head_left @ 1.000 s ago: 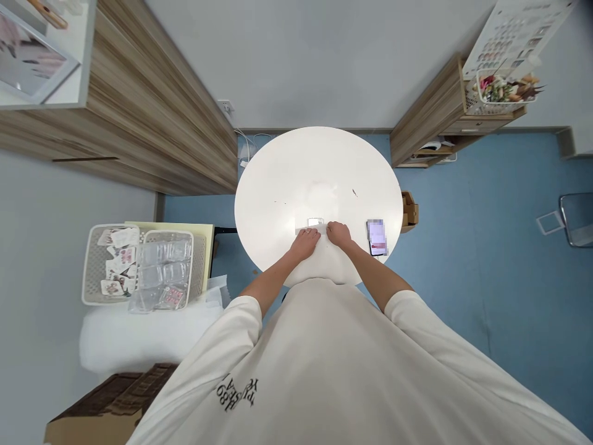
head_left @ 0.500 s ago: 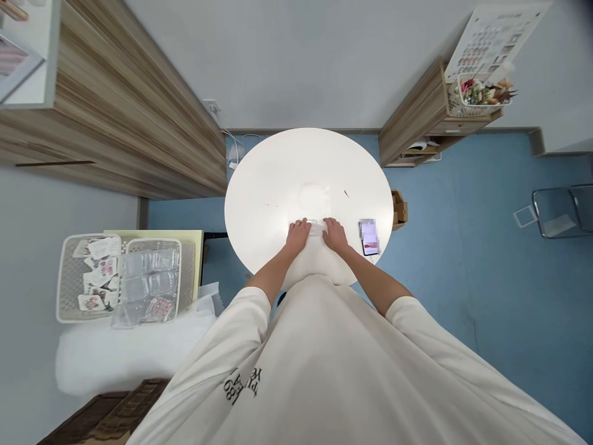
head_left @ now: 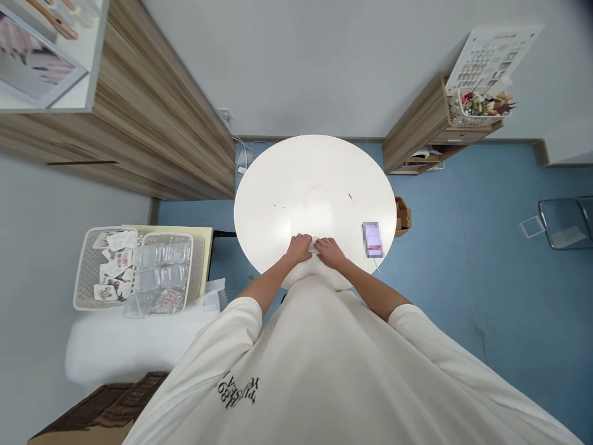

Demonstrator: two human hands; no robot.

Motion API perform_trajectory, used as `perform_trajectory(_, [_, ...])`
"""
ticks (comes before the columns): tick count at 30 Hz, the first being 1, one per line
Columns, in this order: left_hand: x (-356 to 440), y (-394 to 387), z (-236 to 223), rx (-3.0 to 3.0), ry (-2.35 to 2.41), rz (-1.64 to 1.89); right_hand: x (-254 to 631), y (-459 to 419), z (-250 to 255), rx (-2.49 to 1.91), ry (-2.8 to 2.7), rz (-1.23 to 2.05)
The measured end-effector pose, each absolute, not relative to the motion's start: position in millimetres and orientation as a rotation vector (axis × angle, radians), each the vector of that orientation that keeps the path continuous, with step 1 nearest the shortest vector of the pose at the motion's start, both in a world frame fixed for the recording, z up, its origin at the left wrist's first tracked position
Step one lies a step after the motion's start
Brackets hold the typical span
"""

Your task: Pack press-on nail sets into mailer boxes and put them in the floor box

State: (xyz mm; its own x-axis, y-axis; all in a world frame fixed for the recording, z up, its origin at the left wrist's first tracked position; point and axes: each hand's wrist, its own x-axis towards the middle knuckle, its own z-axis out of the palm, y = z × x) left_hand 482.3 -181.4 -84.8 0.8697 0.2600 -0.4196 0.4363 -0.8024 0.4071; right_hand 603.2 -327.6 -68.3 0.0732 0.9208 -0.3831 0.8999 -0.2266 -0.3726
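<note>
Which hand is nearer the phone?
Right. The right hand is left of the phone, not touching it; the left hand is farther left.

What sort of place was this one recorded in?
Possibly a nail studio or small nail-product workroom. A framed picture shows hands, a white board carries rows of small nail-like shapes, and a mesh basket holds printed cards.

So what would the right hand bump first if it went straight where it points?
The right hand would probably meet the small, whitish, partly hidden item between the hands first, then the left hand, but depth is hard to judge.
</note>
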Motion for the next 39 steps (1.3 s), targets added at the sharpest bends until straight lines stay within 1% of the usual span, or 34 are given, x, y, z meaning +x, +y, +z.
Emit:
perform_trajectory(7, [463.8, -182.4, -83.3, 2.424, 0.481, -0.588, 590.8, -330.9, -70.2, -2.236, -2.011, 0.853])
perform_trajectory(14, [463.5, -176.6, -72.4, 2.415, 0.516, -0.462, 606.2, -312.8, -59.7, -2.272, -1.914, 0.881])
perform_trajectory(21, [485.2, -168.1, -70.9, 2.499, 0.661, -0.309, 626.6, -280.2, -68.5, -2.373, -1.745, 0.833])
perform_trajectory(25, [498.6, -160.4, -78.6, 2.521, 0.692, -0.308, 626.5, -277.7, -75.9, -2.461, -1.588, 0.776])
perform_trajectory(31, [508.1, -153.7, -88.2, 2.569, 0.713, -0.388, 618.9, -307.1, -79.1, -2.634, -1.205, 0.671])
perform_trajectory(36, [508.4, -153.8, -92.2, 2.598, 0.707, -0.386, 624.2, -327.4, -83.9, -2.697, -0.858, 0.870])
perform_trajectory(39, [505.4, -160.7, -90.9, 2.608, 0.724, -0.298, 629.4, -327.0, -89.1, -2.709, -0.730, 0.940])
